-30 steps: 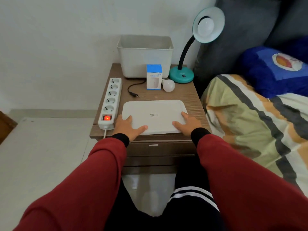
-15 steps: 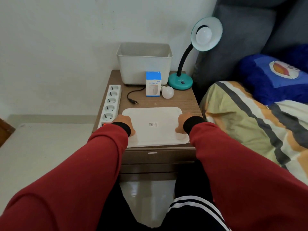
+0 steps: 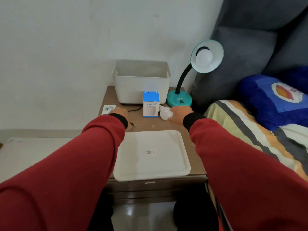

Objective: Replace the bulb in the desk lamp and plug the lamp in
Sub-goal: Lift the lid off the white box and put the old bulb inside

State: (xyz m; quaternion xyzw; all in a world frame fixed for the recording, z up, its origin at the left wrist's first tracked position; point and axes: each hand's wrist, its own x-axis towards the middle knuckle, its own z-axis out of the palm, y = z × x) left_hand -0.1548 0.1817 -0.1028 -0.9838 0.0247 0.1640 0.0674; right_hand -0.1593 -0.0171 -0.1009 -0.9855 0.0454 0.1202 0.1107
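- Both hands have been lifted off the white tray [image 3: 151, 154] and stretched toward the back of the table [image 3: 191, 135].
- Right hand [image 3: 179, 114] is curled around the loose bulb [image 3: 165, 113], just beside the blue box [image 3: 150, 104].
- Left hand [image 3: 119, 111] is seen over the power strip [image 3: 109, 108]; its grip can't be told.
- Old bulb [image 3: 204, 57] is still screwed into the teal lamp [image 3: 179, 100].

Tray [image 3: 155, 170] at nightstand [image 3: 196, 165] front, bin [image 3: 141, 87] behind, box [image 3: 150, 104] before bin, lamp [image 3: 180, 99] right of bin

The blue-and-white box [image 3: 150, 104] reads "HD9", perhaps "HUMIDIFIER" beneath.
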